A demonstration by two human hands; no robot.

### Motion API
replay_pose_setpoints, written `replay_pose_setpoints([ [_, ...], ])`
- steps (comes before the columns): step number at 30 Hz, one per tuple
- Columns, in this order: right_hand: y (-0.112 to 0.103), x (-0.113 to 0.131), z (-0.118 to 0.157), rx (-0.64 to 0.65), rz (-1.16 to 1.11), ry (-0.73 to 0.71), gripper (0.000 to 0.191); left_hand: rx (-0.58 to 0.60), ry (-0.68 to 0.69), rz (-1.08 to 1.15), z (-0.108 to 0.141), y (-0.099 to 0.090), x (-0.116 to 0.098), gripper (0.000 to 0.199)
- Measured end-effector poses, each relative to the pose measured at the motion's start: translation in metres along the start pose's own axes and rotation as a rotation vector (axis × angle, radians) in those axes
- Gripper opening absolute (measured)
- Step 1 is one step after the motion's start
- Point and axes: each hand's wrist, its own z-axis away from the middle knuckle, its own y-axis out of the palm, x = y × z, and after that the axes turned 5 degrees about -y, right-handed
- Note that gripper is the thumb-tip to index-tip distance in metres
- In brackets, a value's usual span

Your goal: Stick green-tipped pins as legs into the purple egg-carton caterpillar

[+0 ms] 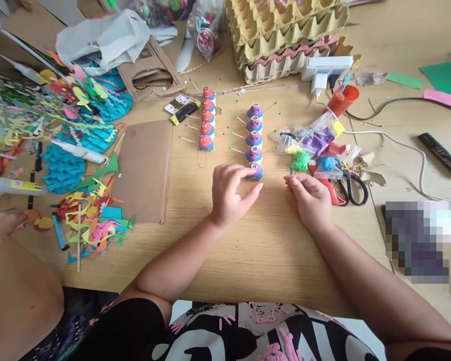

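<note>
My left hand (231, 195) is at the near end of a row of purple and blue painted egg-carton cups (254, 139), its thumb and index finger apart. Faces mark the cups, and green-tipped sticks poke out on both sides. To the right, my right hand (311, 200) pinches something thin and small at its fingertips; what it is cannot be made out. Left of the purple row stands a second row of red and blue cups (207, 120) with purple-tipped sticks.
Brown cardboard (145, 173), paper scraps (97, 225) and another person's arm (18, 276) are on the left. Bagged clay (317, 143), scissors (355, 188), an orange cup (344, 99) and a power strip (326, 65) lie right. Egg trays (285, 35) are stacked behind.
</note>
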Motion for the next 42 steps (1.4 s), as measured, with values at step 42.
replay_pose_setpoints([
  [42,0.041,-0.014,-0.041,0.071,0.049,0.000,0.017,0.679,-0.082,-0.568,-0.068,0.004,-0.016,0.032],
])
